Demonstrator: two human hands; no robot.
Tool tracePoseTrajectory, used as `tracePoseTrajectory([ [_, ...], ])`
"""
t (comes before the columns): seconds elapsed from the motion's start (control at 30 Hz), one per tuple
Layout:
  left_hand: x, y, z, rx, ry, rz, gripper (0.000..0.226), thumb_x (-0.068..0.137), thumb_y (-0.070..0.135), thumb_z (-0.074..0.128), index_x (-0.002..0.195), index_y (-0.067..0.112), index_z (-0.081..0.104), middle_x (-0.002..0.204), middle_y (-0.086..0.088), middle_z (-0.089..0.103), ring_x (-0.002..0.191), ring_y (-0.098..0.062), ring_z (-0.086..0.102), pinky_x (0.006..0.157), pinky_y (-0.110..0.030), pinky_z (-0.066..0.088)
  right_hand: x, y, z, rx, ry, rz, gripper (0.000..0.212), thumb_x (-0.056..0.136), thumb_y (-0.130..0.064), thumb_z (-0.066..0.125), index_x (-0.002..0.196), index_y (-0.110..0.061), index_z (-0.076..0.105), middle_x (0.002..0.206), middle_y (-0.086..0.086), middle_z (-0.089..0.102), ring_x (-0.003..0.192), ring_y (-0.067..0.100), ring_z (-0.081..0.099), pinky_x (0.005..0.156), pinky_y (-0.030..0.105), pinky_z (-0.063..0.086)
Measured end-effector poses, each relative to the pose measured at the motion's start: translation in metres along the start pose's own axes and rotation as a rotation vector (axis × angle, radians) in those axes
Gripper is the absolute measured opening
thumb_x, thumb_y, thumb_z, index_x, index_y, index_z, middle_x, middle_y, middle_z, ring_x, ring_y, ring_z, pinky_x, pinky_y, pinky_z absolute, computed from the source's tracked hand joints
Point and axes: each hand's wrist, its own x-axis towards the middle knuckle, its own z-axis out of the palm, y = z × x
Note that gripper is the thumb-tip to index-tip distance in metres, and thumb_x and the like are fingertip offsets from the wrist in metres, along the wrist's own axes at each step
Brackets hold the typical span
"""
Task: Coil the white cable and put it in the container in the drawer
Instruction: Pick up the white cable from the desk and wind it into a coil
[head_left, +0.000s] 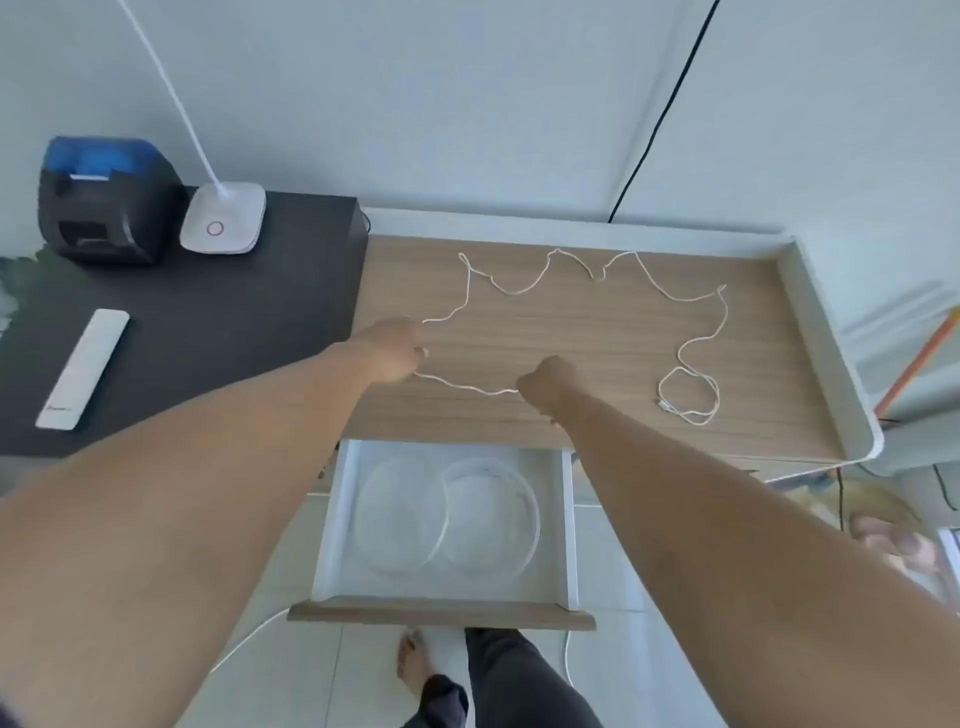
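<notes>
Cable (597, 270) strung between both hands' fingers, left hand (392, 351), right hand (545, 382).

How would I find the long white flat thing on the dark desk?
Start at the dark desk left of the wooden table. The white remote control lies flat near its left front. Unlike the square lamp base behind, it is long, slim and slanted.

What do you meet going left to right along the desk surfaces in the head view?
Black printer → white remote → lamp base → left hand → right hand → the cable's plug end, by a small loop of the white cable.
</notes>
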Motion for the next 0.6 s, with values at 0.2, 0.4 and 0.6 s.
tracePoseTrajectory([
  [0.2,0.026,-0.014,0.031,0.011,0.049,-0.024,0.042,0.097,0.029,0.056,0.135,0.012,0.053,0.133,-0.011,0.051,0.121,-0.031,0.051,0.097,-0.040,0.044,0.048,0.017,0.040,0.627,-0.072,0.361,0.014,0.082,-0.015,0.061,0.074,-0.004,0.058,0.064,0.015,0.057,0.042,0.022,0.052,0.040,0.026,0.045],
  [0.4,0.040,-0.016,0.062,-0.011,0.098,0.026,0.035,0.079,0.035,0.077,0.112,0.023,0.071,0.112,-0.002,0.054,0.112,-0.025,0.052,0.095,-0.038,0.044,0.077,0.015,0.066,0.818,0.034,0.482,0.015,0.072,-0.004,0.061,0.059,-0.008,0.056,0.049,0.010,0.051,0.027,0.019,0.045,0.042,0.030,0.047],
  [0.6,0.048,-0.012,0.075,-0.045,0.208,0.044,0.007,0.087,0.029,0.070,0.087,0.022,0.070,0.088,0.007,0.050,0.102,-0.023,0.052,0.085,-0.033,0.038,0.089,0.006,0.064,0.851,0.084,0.469,0.011,0.074,-0.013,0.060,0.075,-0.006,0.068,0.058,0.010,0.065,0.031,0.023,0.057,0.042,0.032,0.052],
])
